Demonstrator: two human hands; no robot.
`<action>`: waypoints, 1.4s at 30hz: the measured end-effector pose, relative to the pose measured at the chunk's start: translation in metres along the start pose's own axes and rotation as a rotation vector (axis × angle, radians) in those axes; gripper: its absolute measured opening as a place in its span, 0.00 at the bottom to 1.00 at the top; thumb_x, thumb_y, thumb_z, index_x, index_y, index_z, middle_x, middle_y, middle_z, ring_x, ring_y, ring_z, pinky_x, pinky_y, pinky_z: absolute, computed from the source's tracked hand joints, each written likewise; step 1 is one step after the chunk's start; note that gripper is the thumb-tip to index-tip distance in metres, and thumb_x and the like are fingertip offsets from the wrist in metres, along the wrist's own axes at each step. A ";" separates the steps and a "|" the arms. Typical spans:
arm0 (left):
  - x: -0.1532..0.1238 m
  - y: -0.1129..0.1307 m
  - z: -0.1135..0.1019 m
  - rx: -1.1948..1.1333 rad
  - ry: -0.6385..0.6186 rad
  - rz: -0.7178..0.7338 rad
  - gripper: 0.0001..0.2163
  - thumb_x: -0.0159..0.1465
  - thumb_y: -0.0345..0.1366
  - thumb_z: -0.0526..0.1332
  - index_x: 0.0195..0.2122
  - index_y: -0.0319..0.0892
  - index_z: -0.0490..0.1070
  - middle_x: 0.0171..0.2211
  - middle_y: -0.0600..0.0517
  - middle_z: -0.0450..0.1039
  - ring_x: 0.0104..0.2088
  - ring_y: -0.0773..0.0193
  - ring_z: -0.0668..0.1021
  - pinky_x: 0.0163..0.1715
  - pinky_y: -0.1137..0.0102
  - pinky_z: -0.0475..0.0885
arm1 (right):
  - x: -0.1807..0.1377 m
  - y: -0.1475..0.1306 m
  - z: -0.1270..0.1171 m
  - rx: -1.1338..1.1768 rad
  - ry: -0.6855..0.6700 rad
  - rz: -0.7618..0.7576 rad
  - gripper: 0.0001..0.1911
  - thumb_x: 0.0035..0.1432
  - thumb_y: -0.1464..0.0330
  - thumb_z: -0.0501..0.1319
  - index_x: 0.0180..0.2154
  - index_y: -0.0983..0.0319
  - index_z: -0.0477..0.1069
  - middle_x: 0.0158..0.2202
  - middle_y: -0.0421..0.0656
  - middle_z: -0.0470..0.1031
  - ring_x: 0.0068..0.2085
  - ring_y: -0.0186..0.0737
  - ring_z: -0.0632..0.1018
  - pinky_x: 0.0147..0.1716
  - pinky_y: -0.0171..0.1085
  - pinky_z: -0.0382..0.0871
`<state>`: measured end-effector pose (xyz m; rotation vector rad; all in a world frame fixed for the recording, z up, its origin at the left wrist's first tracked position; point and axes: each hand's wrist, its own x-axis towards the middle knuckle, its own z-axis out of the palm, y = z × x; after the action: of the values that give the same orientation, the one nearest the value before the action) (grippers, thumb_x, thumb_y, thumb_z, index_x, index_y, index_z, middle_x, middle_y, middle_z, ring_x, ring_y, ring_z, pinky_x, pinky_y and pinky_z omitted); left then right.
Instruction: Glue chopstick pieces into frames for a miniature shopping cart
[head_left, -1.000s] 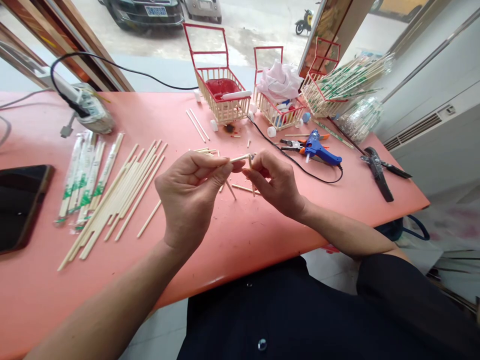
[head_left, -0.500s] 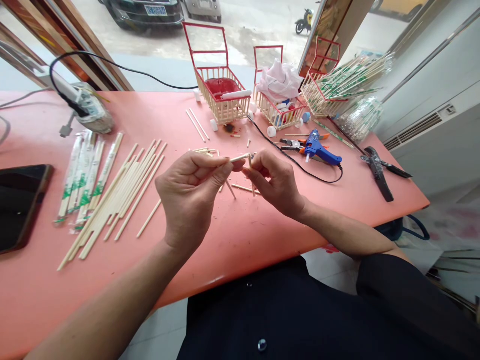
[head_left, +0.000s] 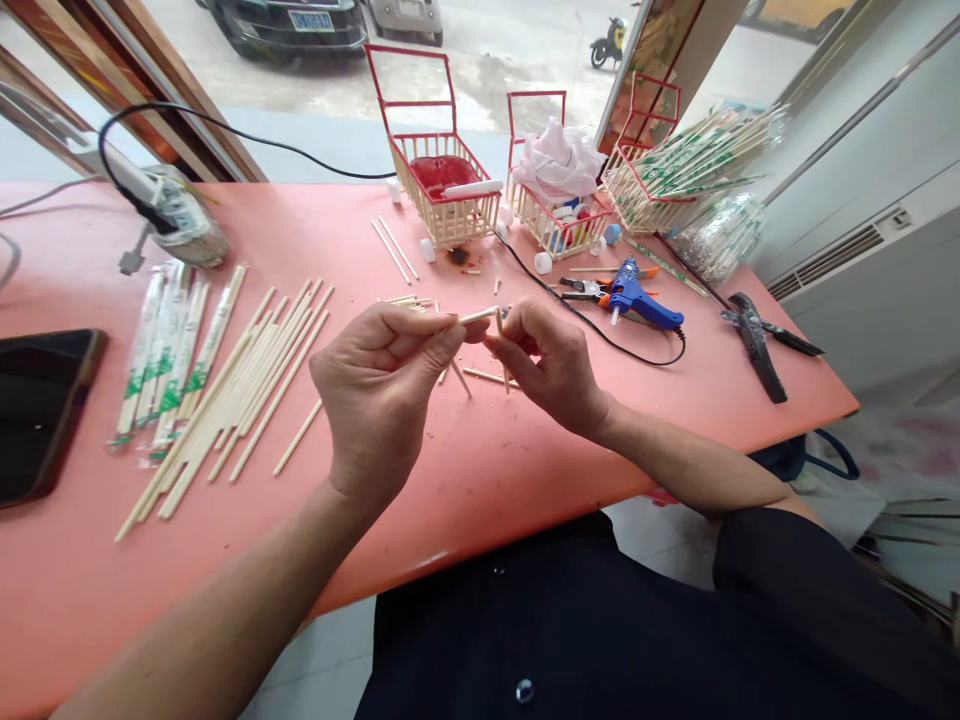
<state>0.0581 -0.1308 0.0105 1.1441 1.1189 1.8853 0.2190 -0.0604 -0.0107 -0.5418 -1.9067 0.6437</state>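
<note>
My left hand pinches one end of a short horizontal wooden stick above the pink table. My right hand pinches a second short stick that stands upright, its top meeting the first stick's free end at a right angle. Both hands hover over the table's middle, fingers closed on the sticks. A few cut stick pieces lie on the table just beyond my fingers.
A row of bare chopsticks and wrapped chopsticks lies at left, beside a dark phone. Three stick carts stand at the back. A blue glue gun, small pliers and black cutters lie at right.
</note>
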 end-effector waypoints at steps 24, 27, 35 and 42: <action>-0.001 0.000 -0.001 0.024 -0.004 -0.042 0.10 0.65 0.41 0.81 0.38 0.48 0.82 0.41 0.51 0.90 0.46 0.53 0.92 0.54 0.56 0.89 | 0.000 -0.001 0.002 -0.010 -0.001 0.054 0.28 0.79 0.48 0.62 0.31 0.57 0.59 0.29 0.33 0.60 0.29 0.30 0.62 0.29 0.35 0.61; 0.000 0.000 -0.001 0.016 -0.001 -0.036 0.10 0.64 0.40 0.81 0.38 0.47 0.82 0.41 0.51 0.90 0.45 0.53 0.92 0.54 0.57 0.89 | 0.000 0.000 0.002 -0.013 0.003 0.034 0.27 0.80 0.50 0.62 0.32 0.57 0.59 0.29 0.33 0.60 0.29 0.30 0.62 0.30 0.35 0.60; -0.001 -0.001 -0.001 0.012 -0.006 -0.029 0.09 0.65 0.38 0.81 0.38 0.47 0.83 0.42 0.51 0.90 0.45 0.54 0.92 0.53 0.58 0.89 | 0.000 0.000 0.001 -0.006 0.003 0.028 0.26 0.80 0.52 0.63 0.31 0.57 0.59 0.29 0.32 0.59 0.29 0.29 0.62 0.30 0.35 0.60; 0.000 0.000 -0.001 0.033 0.000 -0.037 0.10 0.64 0.41 0.82 0.37 0.48 0.83 0.41 0.51 0.91 0.44 0.53 0.92 0.51 0.58 0.90 | 0.001 0.000 0.001 -0.024 -0.007 0.054 0.28 0.79 0.48 0.61 0.31 0.57 0.58 0.29 0.33 0.59 0.29 0.30 0.61 0.30 0.35 0.60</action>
<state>0.0576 -0.1312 0.0098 1.1339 1.1669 1.8444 0.2179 -0.0599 -0.0109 -0.6086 -1.9136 0.6588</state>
